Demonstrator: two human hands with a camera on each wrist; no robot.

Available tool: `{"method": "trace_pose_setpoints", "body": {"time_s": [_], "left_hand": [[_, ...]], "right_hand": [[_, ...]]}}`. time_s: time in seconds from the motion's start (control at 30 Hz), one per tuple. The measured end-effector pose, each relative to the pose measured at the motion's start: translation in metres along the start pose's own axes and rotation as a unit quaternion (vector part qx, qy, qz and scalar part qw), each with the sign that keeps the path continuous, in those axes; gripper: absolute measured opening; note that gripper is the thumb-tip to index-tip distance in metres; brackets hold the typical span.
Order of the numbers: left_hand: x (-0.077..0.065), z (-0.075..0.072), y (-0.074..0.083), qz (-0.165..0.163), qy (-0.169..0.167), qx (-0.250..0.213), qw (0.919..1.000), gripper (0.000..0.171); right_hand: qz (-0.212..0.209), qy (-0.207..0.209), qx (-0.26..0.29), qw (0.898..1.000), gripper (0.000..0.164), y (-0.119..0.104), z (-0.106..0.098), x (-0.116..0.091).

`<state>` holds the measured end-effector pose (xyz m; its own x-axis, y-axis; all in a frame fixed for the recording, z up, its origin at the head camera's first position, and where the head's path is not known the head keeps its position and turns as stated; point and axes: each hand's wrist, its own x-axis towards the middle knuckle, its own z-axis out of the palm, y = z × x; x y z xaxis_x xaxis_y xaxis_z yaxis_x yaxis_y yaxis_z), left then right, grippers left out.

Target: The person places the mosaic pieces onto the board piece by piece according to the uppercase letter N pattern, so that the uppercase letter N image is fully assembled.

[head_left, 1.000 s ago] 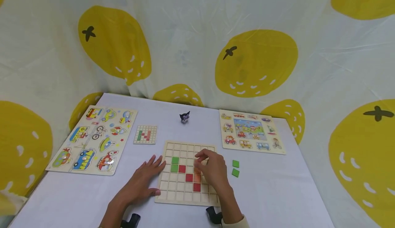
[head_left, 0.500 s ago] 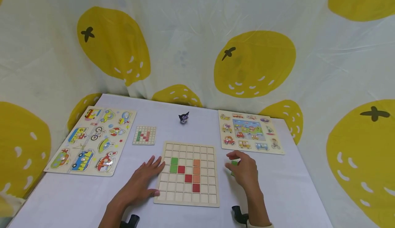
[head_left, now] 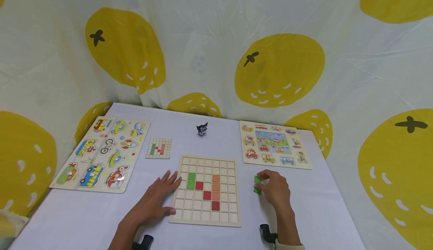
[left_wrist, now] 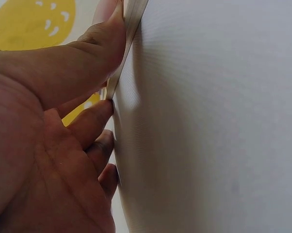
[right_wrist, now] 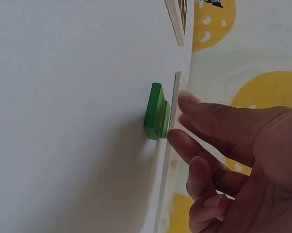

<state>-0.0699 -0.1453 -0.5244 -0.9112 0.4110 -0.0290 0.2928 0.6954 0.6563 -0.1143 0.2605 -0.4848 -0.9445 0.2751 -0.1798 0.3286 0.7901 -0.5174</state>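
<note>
A wooden grid board [head_left: 183, 215] lies at the middle of the table, with green squares [head_left: 191, 176], red squares [head_left: 207, 195] and orange squares [head_left: 215, 187] in some cells. My left hand [head_left: 155, 199] is spread along the board's left side, thumb and fingertips at its edge; the left wrist view shows them against the thin rim [left_wrist: 131, 34]. Right of the board lie two loose green tiles [head_left: 257, 190]. Just over them is my right hand [head_left: 276, 190], its thumb and index finger apart. In the right wrist view the near green tile [right_wrist: 154, 111] rests below the fingertips.
Behind the board's left corner is a small pattern card [head_left: 159, 148] with a coloured grid. A vehicle puzzle [head_left: 101, 154] lies at left, another picture puzzle [head_left: 275, 144] at back right. A small dark figurine [head_left: 202, 129] stands at the back, before a lemon-print curtain [head_left: 199, 54].
My right hand has left an orange square in the board's column and moved right to the loose green tiles. The left hand has stayed at the board's edge.
</note>
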Motion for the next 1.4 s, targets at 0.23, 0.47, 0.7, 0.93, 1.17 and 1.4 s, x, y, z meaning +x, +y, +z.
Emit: {"method": "trace_pose_setpoints", "body": {"time_s": [0.23,0.47,0.7,0.93,1.17,1.4], "left_hand": [[0.0,0.002,-0.002,0.003,0.002,0.005,1.0,0.101],[0.002,0.001,-0.001,-0.003,-0.004,0.008,1.0,0.101],[0.002,-0.001,0.001,-0.004,-0.006,0.005,1.0,0.101],[0.002,0.001,0.0,-0.004,-0.005,0.005,1.0,0.101],[0.002,0.002,-0.001,-0.008,-0.005,0.007,0.9999,0.101],[0.001,0.002,-0.001,-0.003,-0.002,0.013,0.9999,0.101]], "right_hand": [[0.002,-0.006,-0.019,1.0,0.022,0.0,0.003,0.006],[0.004,-0.003,-0.021,1.0,0.024,0.002,0.006,0.009],[0.006,-0.008,-0.026,1.0,0.022,0.002,0.006,0.01],[0.02,-0.025,-0.012,0.999,0.023,0.002,0.008,0.012],[0.023,-0.023,-0.007,0.999,0.022,-0.002,0.007,0.012],[0.015,-0.014,0.004,1.0,0.016,-0.004,0.003,0.008]]}}
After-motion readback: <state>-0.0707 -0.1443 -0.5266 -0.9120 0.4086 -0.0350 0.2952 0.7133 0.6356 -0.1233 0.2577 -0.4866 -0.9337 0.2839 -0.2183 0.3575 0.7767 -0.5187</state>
